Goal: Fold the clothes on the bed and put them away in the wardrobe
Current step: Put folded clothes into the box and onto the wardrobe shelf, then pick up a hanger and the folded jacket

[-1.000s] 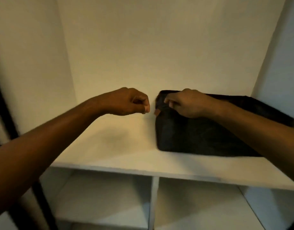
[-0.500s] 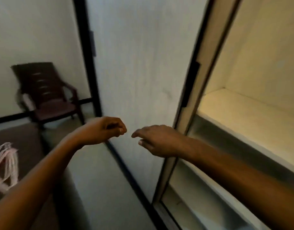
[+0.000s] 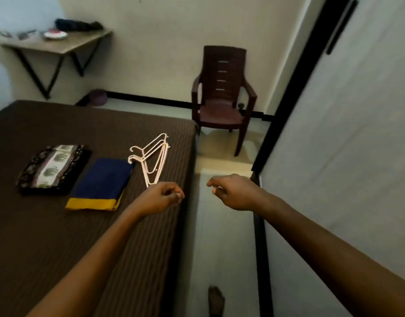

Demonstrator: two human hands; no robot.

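Both hands are empty: your left hand has curled fingers, your right hand hangs relaxed. If you lift the folded blue cloth by one edge, it can unfold; the elephant-print cloth lies just beside it on the bed.

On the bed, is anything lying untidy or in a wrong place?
Nothing stands out. The patterned folded cloth and the blue cloth with yellow edge lie neatly folded side by side on the bed. The pink hangers lie in a loose bunch beside them, slightly fanned.
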